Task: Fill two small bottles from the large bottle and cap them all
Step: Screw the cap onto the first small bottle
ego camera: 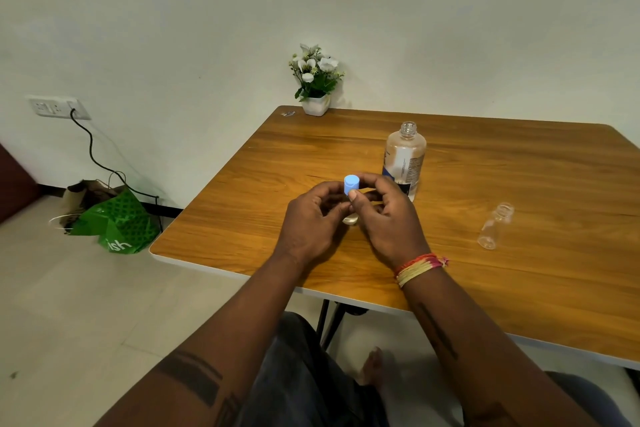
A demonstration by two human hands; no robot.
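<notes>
Head view, single frame. Count: three bottles, one cap visible, two hands. Your left hand (311, 218) and right hand (388, 215) meet over the middle of the tabletop (277, 163), nearer its front edge than its back. Between them stands one small bottle (350, 218), mostly hidden by your fingers; only its clear base shows, resting on the wood, long axis upright. The blue cap (351, 184) sits on top of it, flat face up. Your right thumb and fingers curl round the cap and pinch it; your left fingers curl round the bottle body below. Whether the cap is fully seated cannot be told. The large bottle (404, 161) stands upright just behind your right hand, uncapped, neck pointing up, label facing you, toward the back half of the tabletop. The second small bottle (495, 227) stands apart toward the right edge, clear, uncapped, mouth up; it looks tilted in this wide-angle view. One potted plant (317, 80) sits at the back left corner. One green bag (114, 222) lies on the floor off the left edge.
</notes>
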